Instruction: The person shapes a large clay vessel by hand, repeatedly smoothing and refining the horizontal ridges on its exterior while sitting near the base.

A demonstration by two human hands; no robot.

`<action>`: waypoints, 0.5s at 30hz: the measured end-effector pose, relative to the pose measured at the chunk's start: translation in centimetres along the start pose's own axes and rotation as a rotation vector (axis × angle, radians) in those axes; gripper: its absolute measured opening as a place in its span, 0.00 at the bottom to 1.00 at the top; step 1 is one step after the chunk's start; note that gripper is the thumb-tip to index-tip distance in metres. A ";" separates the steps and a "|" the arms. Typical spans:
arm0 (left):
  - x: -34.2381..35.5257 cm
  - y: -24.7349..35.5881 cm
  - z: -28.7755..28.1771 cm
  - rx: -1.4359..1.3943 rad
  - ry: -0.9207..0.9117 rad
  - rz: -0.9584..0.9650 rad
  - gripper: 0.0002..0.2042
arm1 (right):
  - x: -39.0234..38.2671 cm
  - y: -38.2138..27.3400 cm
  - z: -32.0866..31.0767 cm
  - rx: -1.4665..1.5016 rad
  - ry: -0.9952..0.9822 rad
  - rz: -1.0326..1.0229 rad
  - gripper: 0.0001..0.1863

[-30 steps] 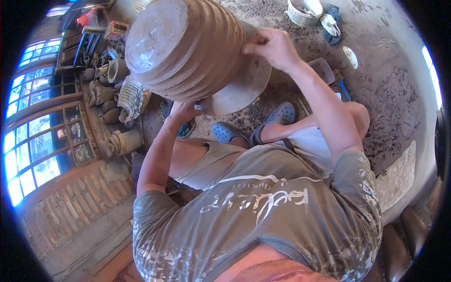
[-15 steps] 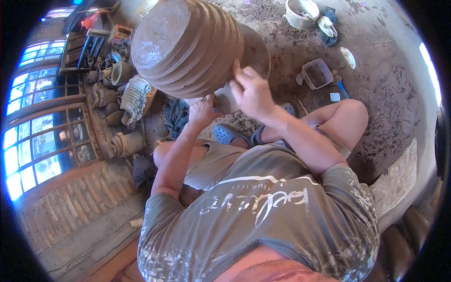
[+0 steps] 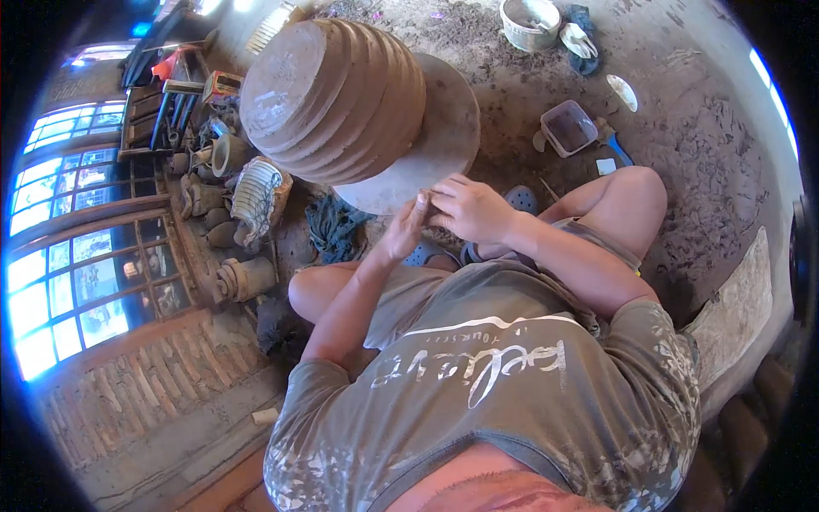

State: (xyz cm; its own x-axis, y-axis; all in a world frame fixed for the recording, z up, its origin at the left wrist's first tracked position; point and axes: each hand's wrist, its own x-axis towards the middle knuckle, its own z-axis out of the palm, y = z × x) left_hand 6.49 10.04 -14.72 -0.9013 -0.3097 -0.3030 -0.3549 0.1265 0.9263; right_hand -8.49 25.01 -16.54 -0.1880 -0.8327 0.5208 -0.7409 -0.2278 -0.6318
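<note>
A large ribbed clay pot [image 3: 367, 102] with a flat, smooth top stands on a round disc [image 3: 448, 141] in front of me. Both hands have come together just off the disc's near edge, away from the pot. The fingers of my left hand [image 3: 404, 227] are pressed together and point up, with the thumb beside them. Bent fingers of my right hand [image 3: 472, 210] meet the left fingertips. Whatever lies between the fingers, if anything, is too small to make out.
Right of the disc lie a square plastic container [image 3: 570, 129], a blue-handled brush [image 3: 618, 151] and a small white square [image 3: 606, 166]. A white bucket [image 3: 530, 24] stands farther back. A dark cloth [image 3: 333, 226] lies left of the disc, near several clay pieces and a basket [image 3: 260, 192].
My right hand has left the pot's ribbed side and moved down toward my left hand. The left hand has moved from the pot's lower edge rightward and nearer me.
</note>
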 end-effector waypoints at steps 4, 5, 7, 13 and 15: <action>0.2 0.6 0.8 -0.202 -0.152 -0.262 0.34 | -1.4 0.1 0.2 -0.028 -0.069 0.060 0.12; 0.2 0.6 0.5 -0.221 -0.178 -0.308 0.34 | -1.5 0.3 0.1 -0.027 -0.093 0.070 0.11; 0.4 0.5 0.0 -0.261 -0.197 -0.345 0.33 | -1.3 0.3 0.0 0.016 -0.066 0.091 0.10; 0.7 3.4 1.6 -0.334 -0.010 -0.194 0.29 | -0.4 -1.1 -1.0 0.330 0.126 0.344 0.11; 0.9 2.1 1.2 -0.278 -0.093 -0.188 0.28 | -0.9 -0.5 -0.8 0.295 0.105 0.318 0.14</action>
State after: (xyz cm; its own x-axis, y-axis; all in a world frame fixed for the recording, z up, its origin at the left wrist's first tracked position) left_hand 4.64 11.22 -13.30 -0.8499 -0.2138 -0.4816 -0.4473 -0.1906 0.8739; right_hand -8.51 26.31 -16.25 -0.4526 -0.8325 0.3195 -0.4224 -0.1154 -0.8991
